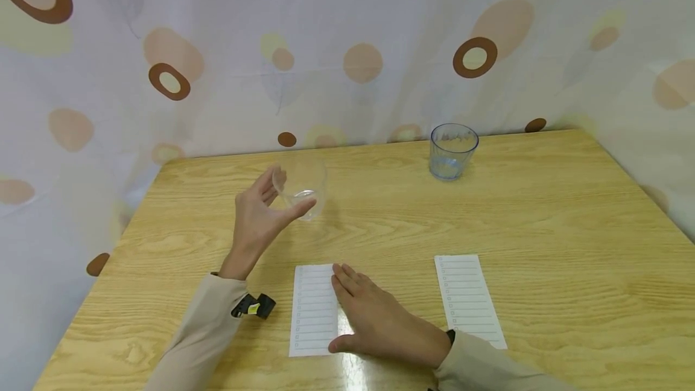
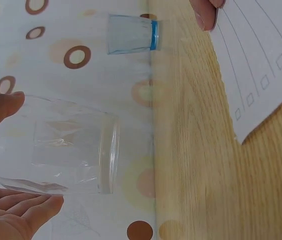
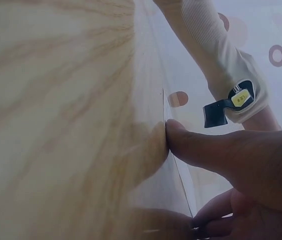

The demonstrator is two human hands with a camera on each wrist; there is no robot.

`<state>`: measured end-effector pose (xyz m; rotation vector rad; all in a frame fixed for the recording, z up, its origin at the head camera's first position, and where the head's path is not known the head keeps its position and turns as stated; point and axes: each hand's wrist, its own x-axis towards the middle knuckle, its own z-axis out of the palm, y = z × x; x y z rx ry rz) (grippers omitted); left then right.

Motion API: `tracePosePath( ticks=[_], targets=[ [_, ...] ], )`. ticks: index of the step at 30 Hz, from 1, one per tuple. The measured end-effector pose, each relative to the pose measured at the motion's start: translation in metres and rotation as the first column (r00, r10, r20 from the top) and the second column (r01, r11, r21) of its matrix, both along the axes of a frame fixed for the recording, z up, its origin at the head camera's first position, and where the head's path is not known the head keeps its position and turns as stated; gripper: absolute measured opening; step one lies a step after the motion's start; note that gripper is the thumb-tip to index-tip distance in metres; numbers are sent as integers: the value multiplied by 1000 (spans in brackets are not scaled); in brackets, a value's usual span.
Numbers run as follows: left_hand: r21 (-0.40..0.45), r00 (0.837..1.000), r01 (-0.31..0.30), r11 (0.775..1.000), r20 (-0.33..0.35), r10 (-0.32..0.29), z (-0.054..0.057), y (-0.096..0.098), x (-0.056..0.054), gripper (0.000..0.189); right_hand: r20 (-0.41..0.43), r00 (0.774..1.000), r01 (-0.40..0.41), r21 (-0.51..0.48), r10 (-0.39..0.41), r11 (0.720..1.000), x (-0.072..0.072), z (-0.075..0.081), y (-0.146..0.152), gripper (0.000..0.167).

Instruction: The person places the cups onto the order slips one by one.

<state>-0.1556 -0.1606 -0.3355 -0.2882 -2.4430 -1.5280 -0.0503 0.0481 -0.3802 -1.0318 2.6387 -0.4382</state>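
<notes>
My left hand (image 1: 259, 217) holds a clear glass (image 2: 66, 145) by its sides, thumb on one side and fingers on the other. The glass is upright, its thick base toward the table, over the back left of the tabletop. Flat near the front lies a lined paper slip (image 1: 314, 312) with a column of small checkboxes. Along its right edge, my right hand (image 1: 380, 318) touches it with straight fingers and the thumb spread toward the lower corner. In the right wrist view the thumb (image 3: 186, 142) meets the paper's edge.
A blue-tinted glass (image 1: 453, 155) stands upright at the back of the wooden table (image 1: 570, 216). A second lined slip (image 1: 469, 294) lies to the right, its lower end close to my right sleeve. Behind the table hangs a patterned curtain (image 1: 320, 29).
</notes>
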Motion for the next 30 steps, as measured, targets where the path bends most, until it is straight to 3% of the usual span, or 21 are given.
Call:
tracePosePath(
  ticks=[12,30],
  targets=[
    [-16,1000,10,1000,21,-9,-5,3,10,82,-21,1000,-19,-2,19,1000,0,1,1,100],
    [-59,1000,8,998,-9,-9,-11,5,22,80,-41,999,-22,-8,22,1000,-1,-2,1,100]
  ],
)
